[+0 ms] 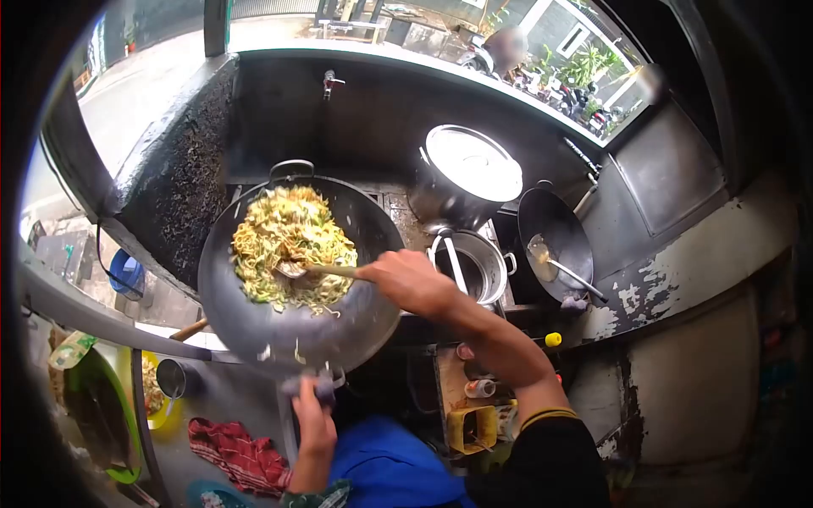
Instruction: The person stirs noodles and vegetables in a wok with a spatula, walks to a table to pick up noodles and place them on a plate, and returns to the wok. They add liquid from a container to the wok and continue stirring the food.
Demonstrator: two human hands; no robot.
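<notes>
A large dark wok (254,330) stands in front of me, with a heap of fried noodles (292,224) mixed with green pieces in it. My right hand (413,281) is closed round the handle of a spatula (332,271). The metal head of the spatula is partly buried in the noodles. At the wok's near edge, my left hand (315,423) is closed on the near handle through a purplish cloth (310,389). The cloth and fingers hide most of that handle.
Right of the wok stand a tall lidded pot (428,195), a smaller open pot (506,262) and a second wok (576,241) with a ladle (576,278). A red checked cloth (237,455) and yellow bowl (159,415) lie lower left. Bottles (480,389) stand lower right.
</notes>
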